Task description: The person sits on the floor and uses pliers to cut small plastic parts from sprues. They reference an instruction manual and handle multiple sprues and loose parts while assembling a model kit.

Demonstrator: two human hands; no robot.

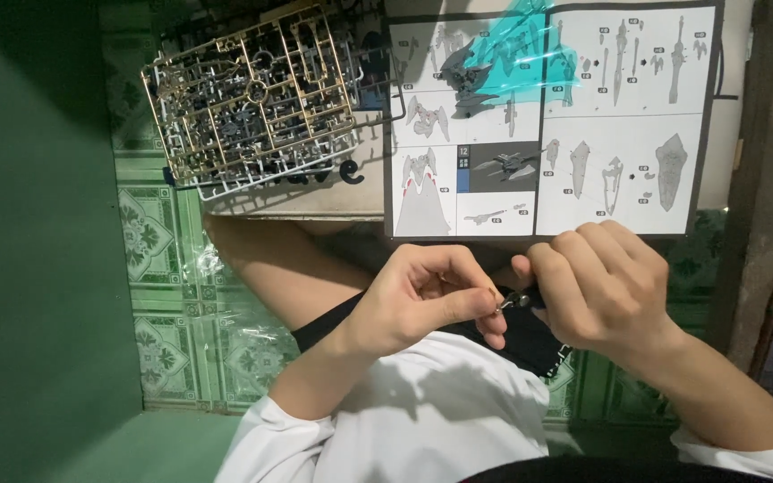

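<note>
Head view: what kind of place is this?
Probably a home floor used as a hobby spot for model-kit building. Patterned green floor tiles lie under the seated person's legs, a stack of gold and grey plastic part frames rests on a cardboard box, and a printed assembly instruction sheet lies open.

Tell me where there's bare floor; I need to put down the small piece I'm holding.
Bare tiled floor lies left of the knee, below the stacked runner frames. Ahead is crowded: the frames sit beside the instruction sheet. Both hands, left hand and right hand, fill the lap.
</note>
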